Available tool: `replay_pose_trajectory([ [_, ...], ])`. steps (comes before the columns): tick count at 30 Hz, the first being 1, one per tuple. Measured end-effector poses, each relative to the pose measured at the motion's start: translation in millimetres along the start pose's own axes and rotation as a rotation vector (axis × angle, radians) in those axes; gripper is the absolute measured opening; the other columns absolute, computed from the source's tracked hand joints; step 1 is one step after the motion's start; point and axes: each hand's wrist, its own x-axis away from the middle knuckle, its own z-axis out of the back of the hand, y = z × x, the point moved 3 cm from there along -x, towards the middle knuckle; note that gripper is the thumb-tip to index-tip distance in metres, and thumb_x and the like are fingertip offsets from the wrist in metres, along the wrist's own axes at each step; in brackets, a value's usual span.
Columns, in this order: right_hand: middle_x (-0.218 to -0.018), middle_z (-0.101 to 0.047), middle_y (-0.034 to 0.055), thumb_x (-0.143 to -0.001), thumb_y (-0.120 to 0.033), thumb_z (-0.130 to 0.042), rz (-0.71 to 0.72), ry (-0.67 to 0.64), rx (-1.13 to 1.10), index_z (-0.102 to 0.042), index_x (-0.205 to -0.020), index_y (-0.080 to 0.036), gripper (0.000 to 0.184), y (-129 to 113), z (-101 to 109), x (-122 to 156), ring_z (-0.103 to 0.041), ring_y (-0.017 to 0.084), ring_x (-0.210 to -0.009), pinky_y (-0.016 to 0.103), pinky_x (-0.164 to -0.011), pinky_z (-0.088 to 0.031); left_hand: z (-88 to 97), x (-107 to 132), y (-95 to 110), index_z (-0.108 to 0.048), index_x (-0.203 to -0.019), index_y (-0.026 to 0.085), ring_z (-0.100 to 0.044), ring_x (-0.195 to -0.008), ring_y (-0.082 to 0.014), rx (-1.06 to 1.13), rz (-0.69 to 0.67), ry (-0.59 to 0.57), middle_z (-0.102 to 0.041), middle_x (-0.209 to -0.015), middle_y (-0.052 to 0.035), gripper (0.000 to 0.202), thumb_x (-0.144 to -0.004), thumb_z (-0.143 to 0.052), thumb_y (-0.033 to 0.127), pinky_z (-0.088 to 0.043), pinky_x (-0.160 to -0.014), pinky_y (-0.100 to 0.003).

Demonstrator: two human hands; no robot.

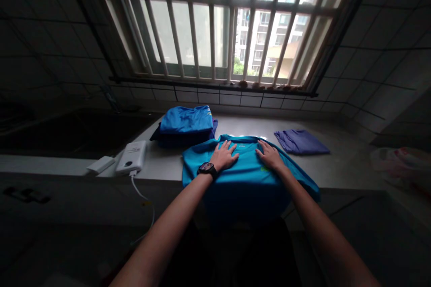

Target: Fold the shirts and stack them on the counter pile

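So, I've got the teal shirt (pixel 242 184) right under both palms: left hand (pixel 222 157) and right hand (pixel 270 157) lie flat near its collar, fingers loosely spread. It's on a pale counter (pixel 350 170), lower part draping off the front edge. Beyond the shirt there's a barred window (pixel 202 22) in a dim tiled room. Left of it sit a folded clothes pile (pixel 186 119) and, farther out, a dark sink (pixel 90 132), contents too murky to read. Right of it: a folded purple cloth (pixel 301 141), then a blurry plastic bag (pixel 400 161), contents unclear.

Barred window (pixel 222 27), white power bank (pixel 134 154)
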Motion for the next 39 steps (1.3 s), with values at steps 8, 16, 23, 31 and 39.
replay_pose_trajectory([
  [8, -0.152, -0.050, 0.0151, -0.097, -0.031, -0.046, 0.060, 0.278, -0.011, -0.049, -0.145, -0.014, 0.051, -6.9, -1.1, 8.0, -0.049, 0.027, -0.138, 0.038, -0.109, -0.043, 6.7, 1.8, 3.8, -0.037, -0.156, 0.022, -0.028, -0.153, -0.0288, -0.057, 0.009, -0.008, -0.034, -0.165, -0.0108, 0.058, -0.103, -0.032, 0.045, -0.025, -0.122, -0.050],
  [16, -0.155, -0.048, 0.0149, -0.102, -0.039, -0.040, -0.046, 0.094, 0.019, -0.055, -0.141, -0.014, 0.049, -6.9, 0.8, 5.5, -0.043, 0.025, -0.143, 0.040, -0.117, -0.031, 53.0, 56.6, -25.4, -0.047, -0.146, 0.010, -0.054, -0.131, -0.0306, -0.189, 0.198, 0.075, -0.057, -0.144, -0.0197, 0.051, -0.100, -0.040, 0.031, -0.043, -0.107, -0.042],
  [23, -0.158, -0.043, 0.0157, -0.102, -0.042, -0.038, -0.053, 0.044, 0.015, -0.049, -0.147, -0.011, 0.056, -6.6, 0.0, 5.1, -0.038, 0.026, -0.147, 0.041, -0.119, -0.027, 58.2, 115.1, -106.8, -0.068, -0.098, 0.016, -0.068, -0.102, -0.0292, -0.005, 0.372, 0.022, -0.071, -0.105, -0.0148, 0.026, -0.085, -0.063, 0.037, -0.052, -0.090, -0.036],
  [31, -0.158, -0.044, 0.0163, -0.102, -0.041, -0.039, -0.051, 0.044, 0.012, -0.048, -0.147, -0.009, 0.056, -6.5, 0.1, 5.8, -0.038, 0.026, -0.147, 0.040, -0.119, -0.026, 71.6, 115.6, -148.3, -0.058, -0.093, 0.020, -0.067, -0.088, -0.0233, 0.445, 0.561, 0.491, -0.068, -0.090, -0.0060, 0.016, -0.082, -0.057, 0.032, -0.056, -0.081, -0.036],
  [39, -0.158, -0.044, 0.0149, -0.102, -0.041, -0.037, -0.059, 0.039, 0.026, -0.048, -0.148, -0.011, 0.056, -7.5, 0.3, 4.8, -0.038, 0.025, -0.147, 0.041, -0.120, -0.027, 91.7, 111.1, -129.4, -0.060, -0.111, 0.011, -0.059, -0.113, -0.0288, -0.036, 0.405, 0.559, -0.059, -0.117, -0.0177, 0.031, -0.082, -0.049, 0.008, -0.048, -0.102, -0.043],
])
